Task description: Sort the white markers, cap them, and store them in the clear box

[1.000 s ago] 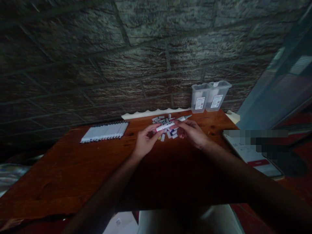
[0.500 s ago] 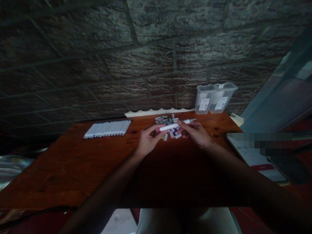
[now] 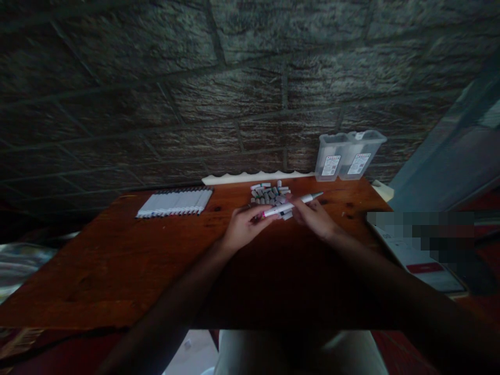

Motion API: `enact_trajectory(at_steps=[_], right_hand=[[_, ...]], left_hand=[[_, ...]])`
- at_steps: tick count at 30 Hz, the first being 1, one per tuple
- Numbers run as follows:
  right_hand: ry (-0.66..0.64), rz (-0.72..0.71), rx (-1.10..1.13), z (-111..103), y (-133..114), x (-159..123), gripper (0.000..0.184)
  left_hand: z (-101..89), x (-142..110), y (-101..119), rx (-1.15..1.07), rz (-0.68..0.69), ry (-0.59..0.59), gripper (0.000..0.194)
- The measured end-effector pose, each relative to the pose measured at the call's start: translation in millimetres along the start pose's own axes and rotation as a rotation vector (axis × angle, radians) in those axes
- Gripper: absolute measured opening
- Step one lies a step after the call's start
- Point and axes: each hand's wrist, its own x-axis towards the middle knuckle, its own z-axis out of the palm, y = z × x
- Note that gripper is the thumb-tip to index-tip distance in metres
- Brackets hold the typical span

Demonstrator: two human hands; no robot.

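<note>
A white marker lies slantwise between my two hands, its pink end to the left and its pale, tapered tip up to the right. My left hand pinches it near the pink end. Fingers of my right hand close round it nearer the tip. Just behind and partly beneath the marker is a loose pile of marker caps, some of it hidden by my hands. Farther left, a neat row of white markers lies side by side on the wooden table.
Two clear plastic containers with labels stand at the back right. A white wavy-edged strip runs along the stone wall. A device with a lit screen lies at the right edge, partly blurred out.
The marker has tilted a little more, its tip reaching farther right. My hands have shifted slightly right, and the view has moved a little. Both hands keep their hold.
</note>
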Motion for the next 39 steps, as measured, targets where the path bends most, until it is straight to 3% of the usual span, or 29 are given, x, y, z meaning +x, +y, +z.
enact_trajectory(at_steps=[7,14,22,29,34,39], right_hand=[[0.024,-0.059,-0.073,-1,0,-1,0.049],[0.018,-0.069,-0.105,-7,-3,0,0.06],[0.123,-0.074,0.015,-10,0,6,0.062],[0.093,-0.06,0.073,-10,1,7,0.059],[0.056,-0.19,-0.121,-10,-5,2,0.055],[0.097,-0.375,-0.408,-12,-9,-5,0.051]], left_hand=[[0.5,-1,-1,0.006,0.026,-0.034,0.021],[-0.3,0,-5,0.037,-0.039,0.036,0.024],[-2.4,1,-6,0.046,-0.115,0.067,0.026],[0.0,0,-9,0.051,-0.08,0.003,0.024],[5.1,4,-6,0.026,0.028,-0.138,0.017],[8.8,6,-4,0.082,0.14,-0.168,0.018]])
